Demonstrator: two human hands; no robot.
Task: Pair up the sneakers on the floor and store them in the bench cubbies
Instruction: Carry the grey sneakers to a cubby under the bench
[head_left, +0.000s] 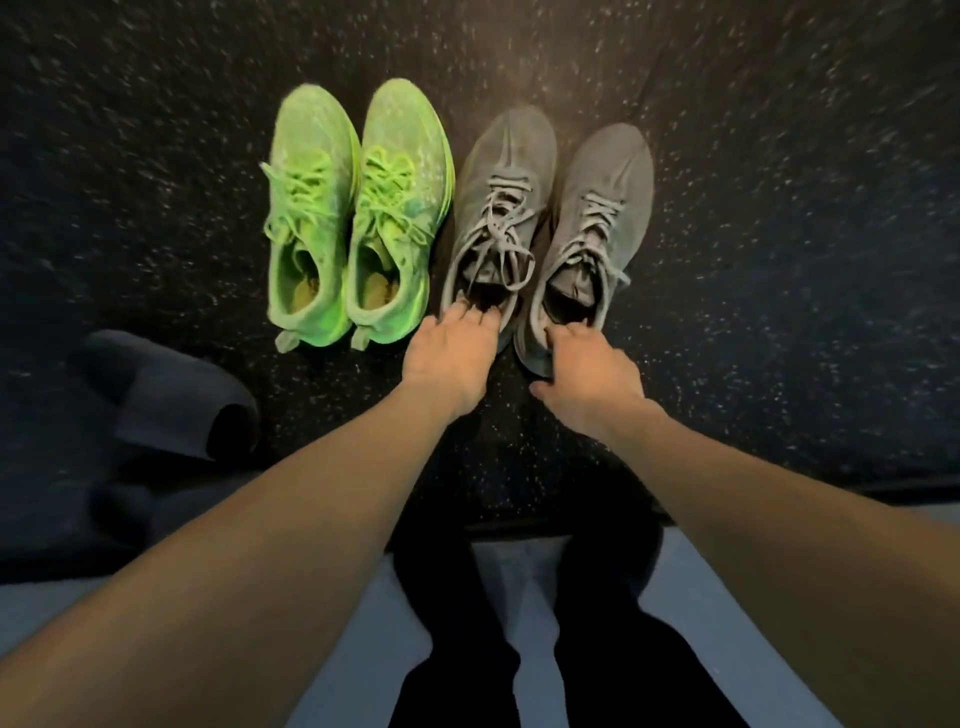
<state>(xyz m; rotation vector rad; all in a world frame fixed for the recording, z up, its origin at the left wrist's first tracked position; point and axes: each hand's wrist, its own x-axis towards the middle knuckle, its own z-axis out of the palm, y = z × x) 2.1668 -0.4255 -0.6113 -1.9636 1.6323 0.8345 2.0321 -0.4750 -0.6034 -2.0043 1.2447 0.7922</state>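
Note:
Two pairs of sneakers stand side by side on the dark speckled floor, toes pointing away from me. The neon green pair (353, 218) is on the left, its two shoes touching. The grey pair sits to its right. My left hand (451, 358) grips the heel collar of the left grey sneaker (498, 208), fingers hooked into its opening. My right hand (587, 374) grips the heel collar of the right grey sneaker (592, 228) the same way, thumb out to the side. Both grey shoes rest on the floor. No bench cubbies are in view.
A dark slide sandal (171, 395) lies on the floor at the left, close to the green pair's heels. My legs in dark trousers (519, 623) stand below, over a pale blue-grey surface (691, 597) along the bottom edge.

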